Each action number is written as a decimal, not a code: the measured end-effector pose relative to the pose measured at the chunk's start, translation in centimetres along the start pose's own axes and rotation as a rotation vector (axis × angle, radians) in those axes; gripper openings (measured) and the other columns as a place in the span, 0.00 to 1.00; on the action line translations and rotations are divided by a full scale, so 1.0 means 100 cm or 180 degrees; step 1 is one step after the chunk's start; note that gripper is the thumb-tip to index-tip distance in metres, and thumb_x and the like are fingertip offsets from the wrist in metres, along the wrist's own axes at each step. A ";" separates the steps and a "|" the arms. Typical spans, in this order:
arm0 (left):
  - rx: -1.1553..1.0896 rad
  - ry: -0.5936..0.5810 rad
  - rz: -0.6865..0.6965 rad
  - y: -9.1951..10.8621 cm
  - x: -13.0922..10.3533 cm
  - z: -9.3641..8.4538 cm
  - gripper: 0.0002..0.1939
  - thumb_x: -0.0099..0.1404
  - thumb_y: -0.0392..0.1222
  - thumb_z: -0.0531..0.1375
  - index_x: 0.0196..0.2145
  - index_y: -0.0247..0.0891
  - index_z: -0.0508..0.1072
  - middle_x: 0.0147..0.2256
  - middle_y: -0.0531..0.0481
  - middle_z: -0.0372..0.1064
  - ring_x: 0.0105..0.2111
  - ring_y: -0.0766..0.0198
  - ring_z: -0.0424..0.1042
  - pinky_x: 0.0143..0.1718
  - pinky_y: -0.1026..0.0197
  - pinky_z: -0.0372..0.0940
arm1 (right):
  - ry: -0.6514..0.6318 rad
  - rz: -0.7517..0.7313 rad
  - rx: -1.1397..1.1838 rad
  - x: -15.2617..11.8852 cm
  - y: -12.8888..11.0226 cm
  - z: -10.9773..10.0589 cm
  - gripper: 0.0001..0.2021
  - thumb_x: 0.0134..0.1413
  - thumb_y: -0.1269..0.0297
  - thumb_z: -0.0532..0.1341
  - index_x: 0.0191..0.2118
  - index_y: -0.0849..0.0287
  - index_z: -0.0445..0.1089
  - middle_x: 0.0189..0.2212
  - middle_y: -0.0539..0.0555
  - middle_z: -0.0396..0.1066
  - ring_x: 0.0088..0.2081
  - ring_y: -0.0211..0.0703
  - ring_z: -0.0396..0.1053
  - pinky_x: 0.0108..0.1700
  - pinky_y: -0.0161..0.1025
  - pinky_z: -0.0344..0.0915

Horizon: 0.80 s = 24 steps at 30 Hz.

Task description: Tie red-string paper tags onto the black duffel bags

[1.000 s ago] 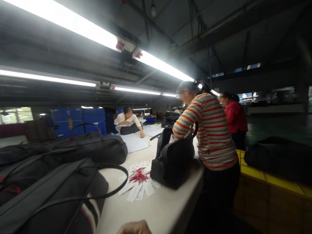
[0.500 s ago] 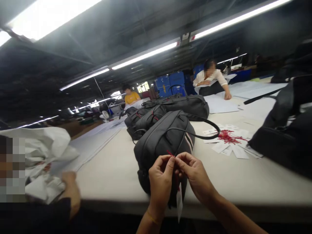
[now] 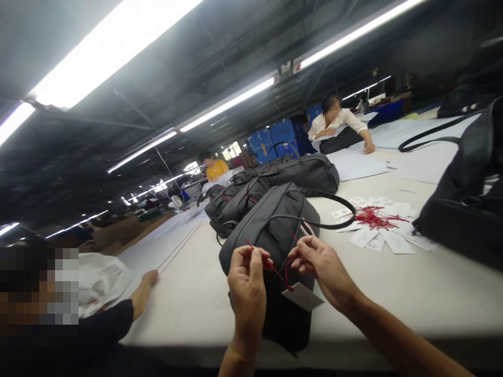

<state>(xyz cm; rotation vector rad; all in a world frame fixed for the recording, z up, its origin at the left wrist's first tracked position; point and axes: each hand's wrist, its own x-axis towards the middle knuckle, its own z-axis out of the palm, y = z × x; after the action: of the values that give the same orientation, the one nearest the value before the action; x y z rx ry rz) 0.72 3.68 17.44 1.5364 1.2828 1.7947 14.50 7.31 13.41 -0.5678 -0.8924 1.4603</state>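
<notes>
Our left grip and right grip clamp thin red string on a rectangular white tag over a dark-grey bag.

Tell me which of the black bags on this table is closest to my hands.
The front bag, directly behind your hands; its looped handle reaches right, towards the fanned tags.

White table — dark bags, white sheets and red-stringed tags lie on it.
</notes>
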 end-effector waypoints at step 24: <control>-0.0040 -0.1012 -0.0557 -0.023 0.129 0.008 0.19 0.50 0.44 0.70 0.38 0.30 0.76 0.26 0.47 0.74 0.23 0.69 0.68 0.26 0.67 0.61 | -0.0613 -0.0283 -0.0112 0.115 0.001 0.032 0.23 0.35 0.50 0.74 0.32 0.65 0.73 0.22 0.49 0.68 0.21 0.31 0.60 0.23 0.30 0.54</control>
<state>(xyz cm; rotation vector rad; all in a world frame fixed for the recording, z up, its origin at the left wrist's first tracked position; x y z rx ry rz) -2.71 15.52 22.07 1.5733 1.2049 1.3833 10.63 17.97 17.12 -0.4125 -1.0827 1.4375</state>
